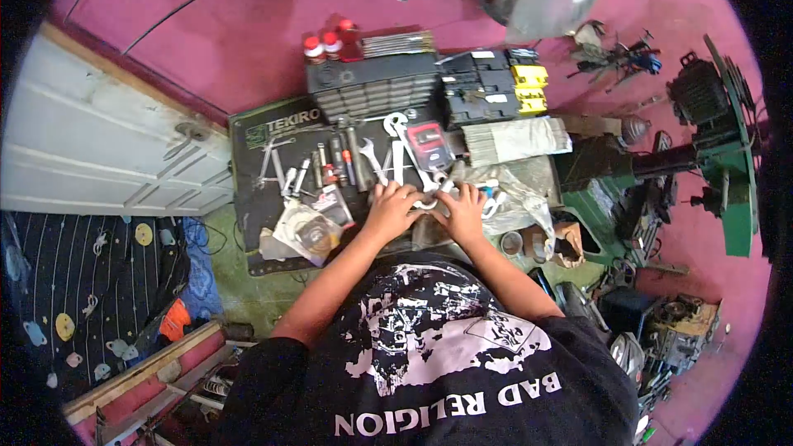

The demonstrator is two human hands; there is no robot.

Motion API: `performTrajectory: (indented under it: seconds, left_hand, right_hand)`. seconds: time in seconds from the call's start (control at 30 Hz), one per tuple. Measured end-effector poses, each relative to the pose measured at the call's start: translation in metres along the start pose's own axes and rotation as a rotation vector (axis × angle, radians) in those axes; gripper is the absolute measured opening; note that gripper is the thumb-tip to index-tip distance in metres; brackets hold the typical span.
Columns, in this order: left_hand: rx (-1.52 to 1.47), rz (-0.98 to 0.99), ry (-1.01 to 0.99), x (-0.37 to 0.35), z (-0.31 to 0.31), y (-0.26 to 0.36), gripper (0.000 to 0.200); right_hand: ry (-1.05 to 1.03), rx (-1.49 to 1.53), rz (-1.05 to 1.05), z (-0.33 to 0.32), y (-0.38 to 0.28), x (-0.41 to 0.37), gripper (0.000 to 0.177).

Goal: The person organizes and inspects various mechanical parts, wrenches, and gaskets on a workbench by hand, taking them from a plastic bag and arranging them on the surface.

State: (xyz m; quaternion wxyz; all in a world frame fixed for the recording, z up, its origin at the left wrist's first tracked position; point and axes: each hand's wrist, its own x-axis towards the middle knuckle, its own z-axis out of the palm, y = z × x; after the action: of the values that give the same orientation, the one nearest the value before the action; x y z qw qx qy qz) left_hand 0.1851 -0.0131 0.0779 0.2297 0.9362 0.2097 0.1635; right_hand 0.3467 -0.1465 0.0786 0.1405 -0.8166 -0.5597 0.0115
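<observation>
Head view: my left hand [392,208] and right hand [462,211] are facing each other over the cluttered mat [254,206], and a pale metal piece [425,204] is sitting between their fingertips. I am judging a slip to be the main risk: the piece is looking smooth, only fingertips are meeting it, and if 1 side pressed harder than the other, it could skid away among the tools. The spanner [373,161] is lying just beyond my left fingers and the red box [428,144] is standing farther out, so a sudden slip could be knocking either. Crumpled plastic [529,186] is spreading beside my right hand and could be snagging my fingers. As for grip, my fingers on both hands are curling, neither spread wide nor balled; whether they are pinching the piece or merely touching it, I cannot tell.
</observation>
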Motion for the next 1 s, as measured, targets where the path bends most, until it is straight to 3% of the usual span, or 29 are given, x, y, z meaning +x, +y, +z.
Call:
performTrajectory:
  seconds: [0.33, 0.47, 0.77, 0.87, 0.97, 1.0]
  left_hand:
    - [0.045, 0.216, -0.231, 0.056, 0.108, 0.082, 0.032]
    - [0.119, 0.136, -0.298, 0.060, 0.136, 0.099, 0.029]
    - [0.189, -0.025, -0.111, 0.046, 0.154, 0.112, 0.025]
    - [0.181, -0.039, -0.073, 0.043, 0.152, 0.112, 0.024]
    - [0.192, -0.028, -0.103, 0.038, 0.150, 0.111, 0.026]
    - [0.182, -0.042, -0.118, 0.034, 0.150, 0.111, 0.027]
  right_hand:
    - [-0.063, -0.074, -0.041, -0.017, 0.148, -0.064, 0.031]
    - [-0.093, -0.077, -0.062, -0.005, 0.177, -0.062, 0.030]
    - [-0.073, 0.016, -0.164, -0.008, 0.191, -0.048, 0.027]
    - [-0.108, 0.055, -0.156, -0.006, 0.194, -0.045, 0.037]
    - [-0.144, 0.056, -0.168, -0.007, 0.190, -0.042, 0.063]
    - [-0.149, 0.059, -0.180, -0.007, 0.188, -0.042, 0.063]
